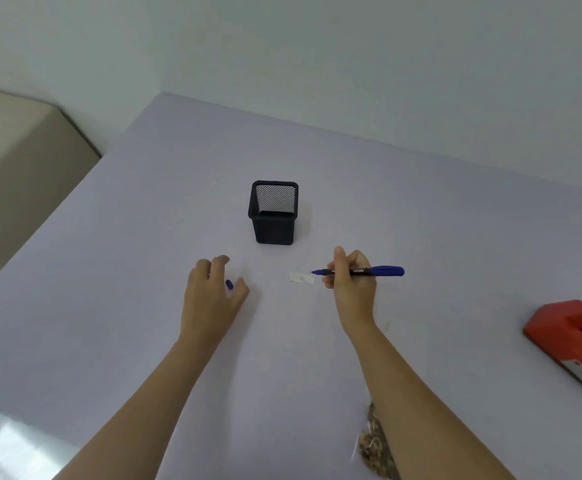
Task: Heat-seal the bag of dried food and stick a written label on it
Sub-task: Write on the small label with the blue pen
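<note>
Head view: right hand [350, 282] grips blue marker [362, 271], tip over small white label [302, 277]; left hand [213, 289] loosely curled around cap [229, 284].

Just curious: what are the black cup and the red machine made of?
The cup looks like black metal mesh: light shows through fine holes in its far wall. The machine has a glossy red casing, plastic or painted metal, with a silvery, likely metal, strip along it.

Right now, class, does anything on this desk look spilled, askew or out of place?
Nothing stands out. The label lies flat, the pen is in the right hand, its cap at the left hand, the pen holder upright.
</note>
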Demonstrator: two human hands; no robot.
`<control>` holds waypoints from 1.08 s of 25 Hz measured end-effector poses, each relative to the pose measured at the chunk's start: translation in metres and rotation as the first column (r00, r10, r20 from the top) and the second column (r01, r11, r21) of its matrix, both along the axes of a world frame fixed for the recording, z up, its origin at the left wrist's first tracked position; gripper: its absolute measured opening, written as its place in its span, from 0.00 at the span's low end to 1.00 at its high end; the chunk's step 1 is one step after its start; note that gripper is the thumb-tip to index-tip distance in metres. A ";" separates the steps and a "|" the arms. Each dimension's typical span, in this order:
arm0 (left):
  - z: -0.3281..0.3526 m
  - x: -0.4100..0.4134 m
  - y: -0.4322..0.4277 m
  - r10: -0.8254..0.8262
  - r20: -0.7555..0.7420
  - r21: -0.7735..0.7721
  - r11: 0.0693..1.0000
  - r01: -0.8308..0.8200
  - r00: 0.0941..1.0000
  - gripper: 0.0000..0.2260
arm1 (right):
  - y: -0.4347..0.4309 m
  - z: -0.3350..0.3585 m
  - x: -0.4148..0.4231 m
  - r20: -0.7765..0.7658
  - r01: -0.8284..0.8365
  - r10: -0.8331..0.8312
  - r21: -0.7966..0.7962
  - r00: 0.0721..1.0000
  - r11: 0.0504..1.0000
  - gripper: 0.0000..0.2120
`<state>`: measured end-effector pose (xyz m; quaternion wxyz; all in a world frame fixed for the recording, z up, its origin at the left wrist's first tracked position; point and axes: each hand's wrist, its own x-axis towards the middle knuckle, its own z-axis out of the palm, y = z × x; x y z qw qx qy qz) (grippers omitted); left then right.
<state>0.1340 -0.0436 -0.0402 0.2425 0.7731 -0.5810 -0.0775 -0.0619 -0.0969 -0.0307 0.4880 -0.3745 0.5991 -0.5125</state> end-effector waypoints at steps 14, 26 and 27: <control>-0.046 -0.045 -0.019 -0.409 0.083 0.047 0.912 0.407 0.909 0.19 | -0.012 -0.057 0.036 -0.366 -0.065 -0.047 -0.288 0.930 0.955 0.22; -0.049 -0.054 -0.019 -0.297 -0.064 0.040 0.953 0.300 0.953 0.11 | -0.008 -0.058 0.034 -0.463 -0.148 -0.017 -0.318 0.886 0.937 0.17; -0.049 -0.055 -0.019 -0.297 -0.077 0.022 0.954 0.299 0.952 0.10 | -0.008 -0.059 0.034 -0.463 -0.142 -0.020 -0.314 0.886 0.939 0.18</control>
